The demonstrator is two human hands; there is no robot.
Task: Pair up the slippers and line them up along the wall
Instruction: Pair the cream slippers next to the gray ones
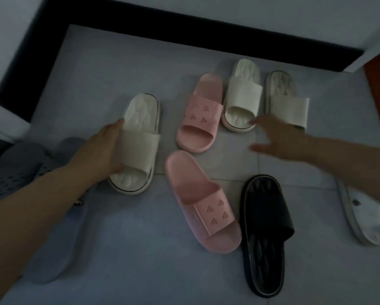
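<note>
Head view: the left hand [103, 150] grasps a cream slipper [140, 148] at centre left on the floor [140, 271]. Its fingers [116, 126] curl over the strap's far edge, with the thumb at the toe opening. The blurred right hand [279, 139] spreads released fingers at the toe of a second cream slipper [241, 100], upper right. A pink slipper [201, 115] lies between the two; a second pink slipper [202, 203] and a black slipper [266, 234] lie lower centre.

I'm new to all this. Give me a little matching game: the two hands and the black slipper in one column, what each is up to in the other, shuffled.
1. left hand
2. right hand
3. black slipper

a. lies beside a pink slipper
b. grips a cream slipper
c. open, holding nothing

Pairs: 1-b, 2-c, 3-a.
</note>
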